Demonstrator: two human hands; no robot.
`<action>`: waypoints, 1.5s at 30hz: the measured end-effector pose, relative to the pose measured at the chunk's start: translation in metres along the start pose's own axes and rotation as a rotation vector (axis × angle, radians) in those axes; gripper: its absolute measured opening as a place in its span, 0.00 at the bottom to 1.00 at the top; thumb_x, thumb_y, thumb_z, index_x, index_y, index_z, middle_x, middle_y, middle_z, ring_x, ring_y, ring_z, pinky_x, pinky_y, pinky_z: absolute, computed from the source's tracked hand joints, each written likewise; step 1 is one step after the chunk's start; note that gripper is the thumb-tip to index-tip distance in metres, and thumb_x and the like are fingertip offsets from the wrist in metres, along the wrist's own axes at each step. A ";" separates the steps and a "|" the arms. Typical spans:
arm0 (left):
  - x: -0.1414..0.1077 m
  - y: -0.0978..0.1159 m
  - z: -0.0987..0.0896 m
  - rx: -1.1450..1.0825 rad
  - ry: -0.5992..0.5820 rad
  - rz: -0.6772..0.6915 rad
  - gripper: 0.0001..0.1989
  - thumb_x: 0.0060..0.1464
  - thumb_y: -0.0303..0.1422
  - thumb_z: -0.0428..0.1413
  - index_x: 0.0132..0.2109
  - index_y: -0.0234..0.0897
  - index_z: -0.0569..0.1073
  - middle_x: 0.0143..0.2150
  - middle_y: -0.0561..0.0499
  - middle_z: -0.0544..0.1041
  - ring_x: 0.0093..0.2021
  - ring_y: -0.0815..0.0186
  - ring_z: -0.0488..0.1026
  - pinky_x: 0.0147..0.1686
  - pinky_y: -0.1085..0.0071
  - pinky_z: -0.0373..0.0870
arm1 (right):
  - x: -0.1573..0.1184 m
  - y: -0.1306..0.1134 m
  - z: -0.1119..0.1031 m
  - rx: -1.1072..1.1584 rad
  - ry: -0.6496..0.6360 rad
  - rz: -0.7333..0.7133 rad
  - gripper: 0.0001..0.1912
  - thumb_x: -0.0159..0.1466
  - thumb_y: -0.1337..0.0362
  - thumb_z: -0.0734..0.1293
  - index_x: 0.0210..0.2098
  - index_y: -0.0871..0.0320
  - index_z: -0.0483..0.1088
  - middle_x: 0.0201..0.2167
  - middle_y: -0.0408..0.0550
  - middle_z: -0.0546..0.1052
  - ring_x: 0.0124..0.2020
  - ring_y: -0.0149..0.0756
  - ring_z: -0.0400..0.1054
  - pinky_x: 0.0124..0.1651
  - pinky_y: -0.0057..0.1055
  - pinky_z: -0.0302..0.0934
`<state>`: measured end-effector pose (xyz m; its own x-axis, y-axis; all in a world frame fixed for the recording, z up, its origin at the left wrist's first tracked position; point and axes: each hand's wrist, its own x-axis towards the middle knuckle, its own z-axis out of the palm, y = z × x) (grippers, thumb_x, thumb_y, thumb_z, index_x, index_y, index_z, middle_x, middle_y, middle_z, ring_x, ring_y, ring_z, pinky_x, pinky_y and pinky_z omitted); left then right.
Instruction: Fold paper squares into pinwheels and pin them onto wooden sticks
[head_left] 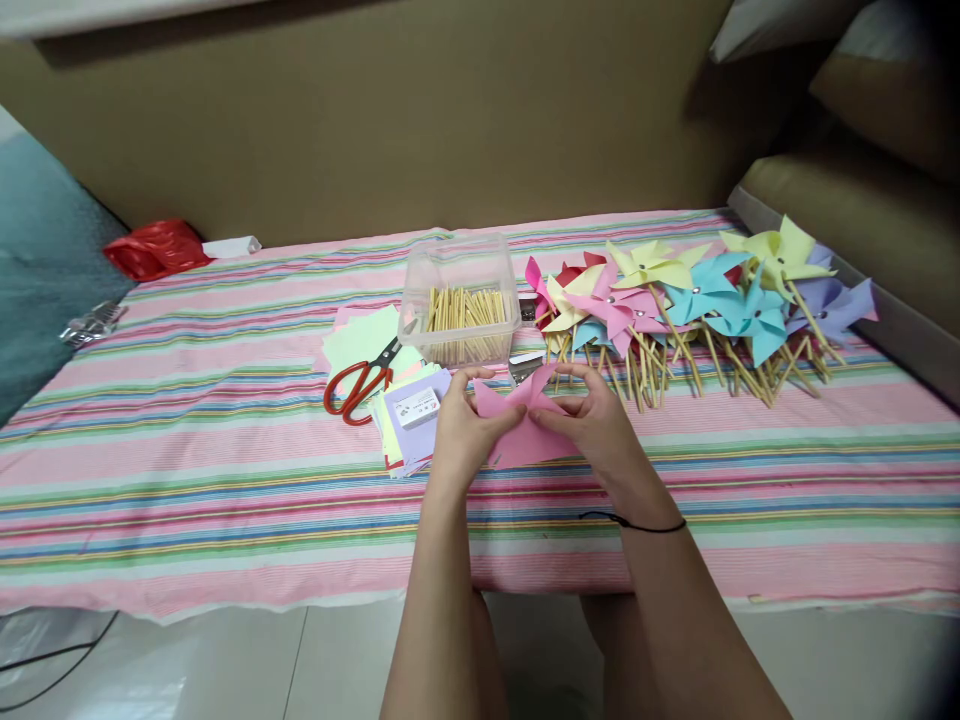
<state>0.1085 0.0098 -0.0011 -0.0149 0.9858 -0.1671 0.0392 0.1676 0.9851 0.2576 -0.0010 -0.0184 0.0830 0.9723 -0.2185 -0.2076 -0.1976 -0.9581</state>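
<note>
A pink paper square (536, 448) with its corners bent toward the middle is held up between both hands, like a pinwheel head. My left hand (466, 420) pinches its left side, thumb pressed near the centre. From the right, my right hand (596, 420) grips the other side, its thumb meeting the folded points at the centre. Just behind the paper lies a small box with metal pins (525, 368). Left of my hands, a white and blue small box (418, 409) rests on a stack of coloured paper squares (409, 440).
Orange-handled scissors (361, 388) lie on pale green paper (360, 340). Behind my hands stands a clear plastic box (459, 262) of short sticks (465, 310). Finished pinwheels (697, 290) are heaped at the right. A red plastic bag (157, 250) sits far left on the striped cloth (225, 450).
</note>
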 end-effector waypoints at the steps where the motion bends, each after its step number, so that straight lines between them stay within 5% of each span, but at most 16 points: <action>1: 0.000 0.000 0.000 -0.001 -0.008 -0.001 0.24 0.38 0.34 0.66 0.43 0.40 0.66 0.19 0.62 0.67 0.18 0.72 0.63 0.18 0.78 0.59 | 0.000 0.000 0.000 -0.006 0.003 0.002 0.35 0.43 0.60 0.79 0.48 0.52 0.63 0.23 0.39 0.79 0.24 0.38 0.75 0.29 0.33 0.69; 23: 0.000 -0.002 -0.001 -0.032 0.003 -0.017 0.28 0.38 0.35 0.67 0.46 0.40 0.65 0.22 0.59 0.72 0.20 0.70 0.67 0.21 0.76 0.64 | 0.001 0.000 -0.002 -0.004 -0.009 0.021 0.36 0.44 0.59 0.79 0.50 0.52 0.63 0.24 0.41 0.79 0.26 0.39 0.75 0.32 0.35 0.70; 30: 0.001 -0.003 -0.003 0.041 -0.012 -0.007 0.26 0.39 0.34 0.66 0.46 0.40 0.66 0.20 0.62 0.66 0.18 0.72 0.64 0.19 0.78 0.58 | 0.000 -0.001 -0.002 -0.018 -0.021 0.039 0.36 0.43 0.59 0.79 0.49 0.51 0.62 0.23 0.39 0.79 0.25 0.40 0.75 0.30 0.35 0.68; 36: 0.001 -0.001 -0.010 0.052 -0.166 -0.070 0.30 0.37 0.32 0.67 0.49 0.41 0.64 0.27 0.55 0.76 0.27 0.66 0.74 0.26 0.74 0.67 | -0.001 -0.005 -0.011 -0.126 -0.170 0.050 0.30 0.46 0.63 0.76 0.45 0.51 0.61 0.20 0.36 0.76 0.21 0.35 0.70 0.24 0.27 0.59; 45: 0.000 -0.002 -0.014 0.040 -0.407 -0.065 0.30 0.41 0.31 0.65 0.50 0.40 0.60 0.20 0.61 0.72 0.20 0.73 0.66 0.23 0.78 0.60 | -0.002 -0.006 -0.020 -0.273 -0.289 0.077 0.28 0.46 0.68 0.74 0.44 0.52 0.62 0.16 0.32 0.70 0.19 0.30 0.63 0.22 0.24 0.52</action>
<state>0.0947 0.0090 -0.0022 0.3776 0.8944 -0.2398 0.0901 0.2222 0.9708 0.2781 -0.0038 -0.0160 -0.2082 0.9407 -0.2679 0.0675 -0.2594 -0.9634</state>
